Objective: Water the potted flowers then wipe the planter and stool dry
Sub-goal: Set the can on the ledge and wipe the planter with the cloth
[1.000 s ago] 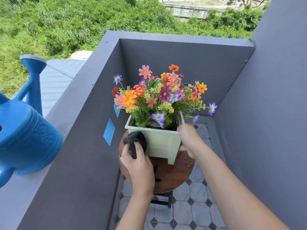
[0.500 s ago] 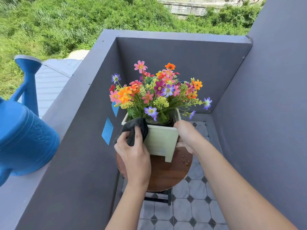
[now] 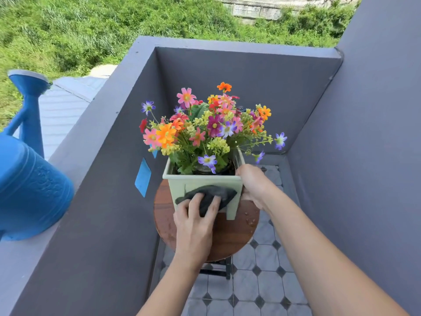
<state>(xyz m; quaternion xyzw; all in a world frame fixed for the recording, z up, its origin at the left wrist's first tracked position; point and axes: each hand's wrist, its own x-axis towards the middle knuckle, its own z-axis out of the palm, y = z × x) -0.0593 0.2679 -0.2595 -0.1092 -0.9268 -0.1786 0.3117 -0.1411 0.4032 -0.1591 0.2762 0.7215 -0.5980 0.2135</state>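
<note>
A pale green square planter point(image 3: 198, 181) full of colourful flowers point(image 3: 205, 126) stands on a round brown wooden stool point(image 3: 237, 233). My left hand point(image 3: 193, 222) presses a dark cloth point(image 3: 211, 195) flat against the planter's near face. My right hand point(image 3: 252, 185) grips the planter's right near corner at the rim. Water drops lie on the stool top to the right of the planter's foot.
A blue watering can point(image 3: 27, 179) sits on the grey ledge point(image 3: 75, 142) at the left. Grey walls close in the corner on three sides. Blue tape patches point(image 3: 143, 177) mark the left wall. Tiled floor point(image 3: 262, 281) lies under the stool.
The planter has been turned, so a flat face looks toward me. My left hand moved the cloth from the left corner onto this near face. My right hand kept its hold.
</note>
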